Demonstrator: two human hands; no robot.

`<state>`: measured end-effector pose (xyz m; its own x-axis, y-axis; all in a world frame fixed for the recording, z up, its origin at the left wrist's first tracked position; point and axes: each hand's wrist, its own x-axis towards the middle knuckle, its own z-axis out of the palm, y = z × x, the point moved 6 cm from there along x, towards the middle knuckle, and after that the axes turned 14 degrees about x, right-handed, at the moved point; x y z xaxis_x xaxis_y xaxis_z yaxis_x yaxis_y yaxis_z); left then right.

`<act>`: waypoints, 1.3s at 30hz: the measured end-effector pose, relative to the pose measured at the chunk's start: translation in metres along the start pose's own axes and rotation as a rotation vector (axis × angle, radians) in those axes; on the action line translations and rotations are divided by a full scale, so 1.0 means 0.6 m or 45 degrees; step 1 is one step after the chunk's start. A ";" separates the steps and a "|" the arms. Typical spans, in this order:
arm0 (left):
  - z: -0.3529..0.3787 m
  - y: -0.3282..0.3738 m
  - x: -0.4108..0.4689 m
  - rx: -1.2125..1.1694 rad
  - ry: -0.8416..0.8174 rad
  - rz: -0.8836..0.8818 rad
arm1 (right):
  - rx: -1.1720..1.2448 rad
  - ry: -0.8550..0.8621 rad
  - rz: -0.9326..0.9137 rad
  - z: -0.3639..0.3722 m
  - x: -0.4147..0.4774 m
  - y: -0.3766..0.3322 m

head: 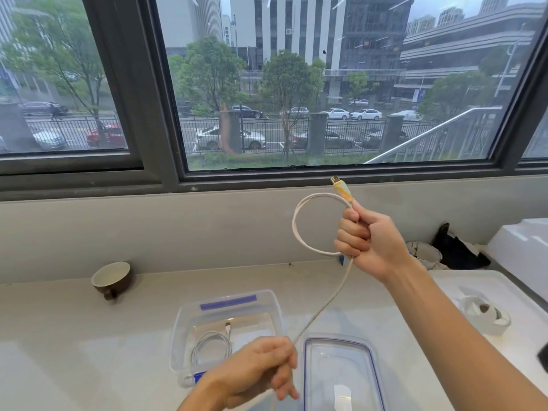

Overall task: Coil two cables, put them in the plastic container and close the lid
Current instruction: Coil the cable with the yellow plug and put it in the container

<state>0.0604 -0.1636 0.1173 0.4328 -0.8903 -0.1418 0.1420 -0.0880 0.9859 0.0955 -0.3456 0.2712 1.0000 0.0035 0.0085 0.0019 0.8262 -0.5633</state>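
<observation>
Left hand (261,369): lowest in view, fingers curled around the lower run of the beige cable (318,314), just above the near edge of the container.
Right hand (364,241): raised above the worktop, fist clamped on the same cable, one full loop gathered in it.
Beige cable: loop hangs out to the left of the right fist; yellow-orange plug (341,188) sticks up past the knuckles toward the window; from the fist a straight run drops diagonally to the left hand.
White cable (212,347): already coiled, lying flat inside the container, connector end pointing to the back.
Plastic container (226,318): clear, blue clips, open, sitting on the worktop (74,336) centre-left.
Lid (341,378): clear with blue rim seal, off the box, lying flat on the worktop just right of it.
Brown cup (112,278): tipped on its side at the back left, near the wall, well apart from the container.
Tape roll (486,315): white, on a white tray (462,281) at the right.
Black item (456,253): back right by the wall, can't tell what it is.
Window (296,84): behind the worktop, street and parked cars outside.
</observation>
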 end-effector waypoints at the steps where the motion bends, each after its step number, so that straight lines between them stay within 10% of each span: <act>1: -0.017 -0.001 -0.007 -0.070 0.064 0.009 | -0.006 -0.005 0.008 -0.003 0.000 -0.004; 9: -0.119 0.045 -0.031 -0.518 0.487 -0.044 | -0.077 -0.083 0.148 -0.012 0.000 0.014; 16: -0.102 0.143 -0.030 -1.085 0.427 0.038 | -0.286 -0.066 0.100 -0.014 0.002 0.032; 27: -0.054 0.231 0.013 -1.056 0.520 0.209 | -0.515 -0.046 0.018 -0.014 -0.005 0.059; 39: -0.069 0.218 0.057 -0.541 1.066 0.201 | -0.538 -0.159 0.066 -0.005 -0.006 0.108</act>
<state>0.1303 -0.1871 0.2376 0.9483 -0.2545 -0.1895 0.2680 0.3224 0.9079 0.0919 -0.2940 0.2321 0.9901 0.1285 0.0567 -0.0187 0.5205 -0.8537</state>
